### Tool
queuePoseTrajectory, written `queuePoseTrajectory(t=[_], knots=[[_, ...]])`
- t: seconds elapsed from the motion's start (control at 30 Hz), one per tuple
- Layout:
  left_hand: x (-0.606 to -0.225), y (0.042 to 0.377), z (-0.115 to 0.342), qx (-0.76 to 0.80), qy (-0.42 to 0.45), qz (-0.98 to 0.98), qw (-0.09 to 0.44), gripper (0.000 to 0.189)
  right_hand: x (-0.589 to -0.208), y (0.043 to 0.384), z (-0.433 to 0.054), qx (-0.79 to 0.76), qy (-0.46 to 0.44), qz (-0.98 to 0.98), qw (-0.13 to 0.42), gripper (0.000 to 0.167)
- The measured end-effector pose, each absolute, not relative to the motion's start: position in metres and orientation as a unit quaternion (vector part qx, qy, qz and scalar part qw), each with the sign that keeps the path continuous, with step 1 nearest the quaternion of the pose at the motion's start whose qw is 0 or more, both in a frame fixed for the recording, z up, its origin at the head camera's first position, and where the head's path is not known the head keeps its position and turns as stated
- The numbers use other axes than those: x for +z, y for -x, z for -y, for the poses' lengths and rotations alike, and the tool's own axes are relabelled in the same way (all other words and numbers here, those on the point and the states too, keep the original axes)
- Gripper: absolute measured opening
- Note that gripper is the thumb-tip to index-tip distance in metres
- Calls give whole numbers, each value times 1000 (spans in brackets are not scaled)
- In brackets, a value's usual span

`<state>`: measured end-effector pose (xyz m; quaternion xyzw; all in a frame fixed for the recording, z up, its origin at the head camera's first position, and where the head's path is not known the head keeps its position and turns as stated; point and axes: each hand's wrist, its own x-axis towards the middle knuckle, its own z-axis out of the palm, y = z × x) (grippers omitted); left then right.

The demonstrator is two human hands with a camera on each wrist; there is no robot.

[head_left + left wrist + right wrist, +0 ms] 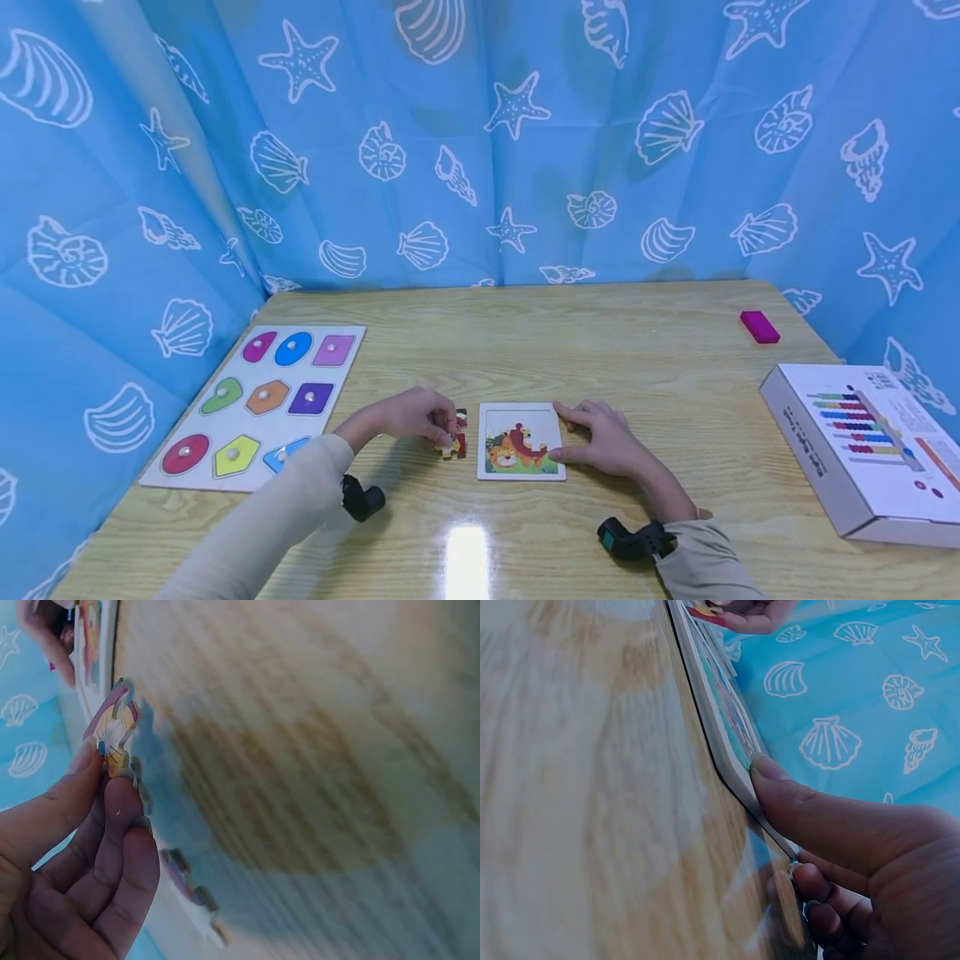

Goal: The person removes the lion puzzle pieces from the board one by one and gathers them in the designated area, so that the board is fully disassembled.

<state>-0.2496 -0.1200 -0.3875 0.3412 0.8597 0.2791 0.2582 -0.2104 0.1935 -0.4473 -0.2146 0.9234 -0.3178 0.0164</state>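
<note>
My left hand pinches a small jigsaw piece, yellow and maroon with whiskers printed on it, between thumb and fingertips. More jigsaw pieces lie on the table by those fingers, partly hidden by them. To the right sits a square white-framed puzzle board with a partly filled lion picture; pale backing shows at its top and right. My right hand holds the board's right side, thumb on the lower part of the rim and index finger at the upper corner.
A white shape board with knobbed coloured shapes lies on the left of the wooden table. At the right stand a white toy box and, farther back, a magenta block. A blue shell-print curtain hangs behind.
</note>
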Motion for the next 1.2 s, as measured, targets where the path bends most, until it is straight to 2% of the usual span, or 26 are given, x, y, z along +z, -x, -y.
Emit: queuePoseTrajectory(t=[0.77, 1.0, 1.2], knots=[[-392, 249, 115, 218, -354, -880, 230, 4, -445, 209, -194, -326, 209, -922, 18, 74], [-392, 248, 115, 218, -329, -890, 229, 6, -447, 209, -193, -325, 210, -922, 18, 75], [-385, 250, 114, 200, -344, -894, 204, 5, -447, 209, -194, -321, 211, -923, 19, 76]])
